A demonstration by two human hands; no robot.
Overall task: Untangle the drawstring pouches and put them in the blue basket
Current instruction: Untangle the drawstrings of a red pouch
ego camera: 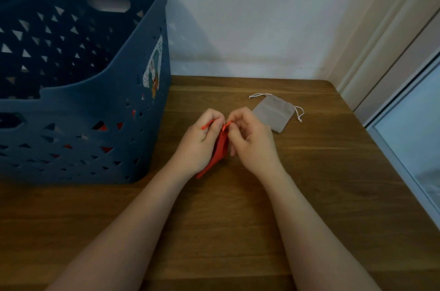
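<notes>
1. The left hand (198, 142) and right hand (250, 140) each pinch the orange drawstring (207, 125) of the orange pouch (220, 148) between them.
2. The pouch looks light, limp cloth; the cord ends seem the best hold.
3. Beyond the right hand lies a grey pouch (273, 113); the blue basket (83, 110) stands left of the left hand.
4. The table (238, 207) edge lies to the right.

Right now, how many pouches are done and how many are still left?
Done: something red shows through the holes of the blue basket, likely pouches already dropped in; I can't count them. In hand: the left hand and right hand both pinch the cords of a red pouch. Left: that one, plus the grey pouch lying on the table.
</notes>
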